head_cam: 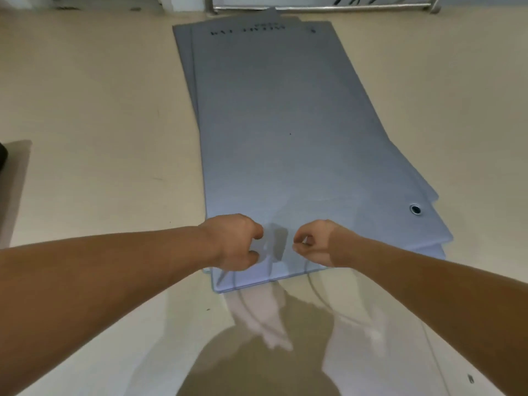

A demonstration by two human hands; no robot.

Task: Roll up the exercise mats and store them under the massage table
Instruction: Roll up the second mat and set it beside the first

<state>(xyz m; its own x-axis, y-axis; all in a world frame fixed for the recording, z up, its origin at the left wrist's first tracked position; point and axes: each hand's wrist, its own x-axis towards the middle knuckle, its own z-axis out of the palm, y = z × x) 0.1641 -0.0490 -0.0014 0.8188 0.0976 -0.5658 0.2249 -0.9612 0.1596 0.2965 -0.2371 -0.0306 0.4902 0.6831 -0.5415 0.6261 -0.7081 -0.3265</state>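
- Stack of grey-blue exercise mats (285, 124) flat on the pale floor (100, 110), layers slightly fanned so lower edges peek out at the left and the near right; none rolled yet.
- Near short edge of the stack right under both hands; far end, with printed lettering (248, 31), close to a metal rail (314, 7) at the top of view. Massage table not identifiable here.
- Left hand (237, 242) over the near edge, fingers curled inward, nothing visibly held; shadow (278, 241) on the mat beside it hints at a small gap rather than contact.
- Right hand (311, 242) just beside the left, also curled, thumb and forefinger tips close together, apparently empty.
- Round eyelet (415, 209) near the right corner of the top mat (300, 167).
- Step in hand, by the look of it: the very start, reaching for the near edge of the top mat to begin a first roll.
- Next move probably calls for setting the hands well apart along that edge, lifting only the top mat clear of those below, then turning it over tightly and evenly so the roll stays straight.
- Likely snag: catching two layers at once, so closely stacked.
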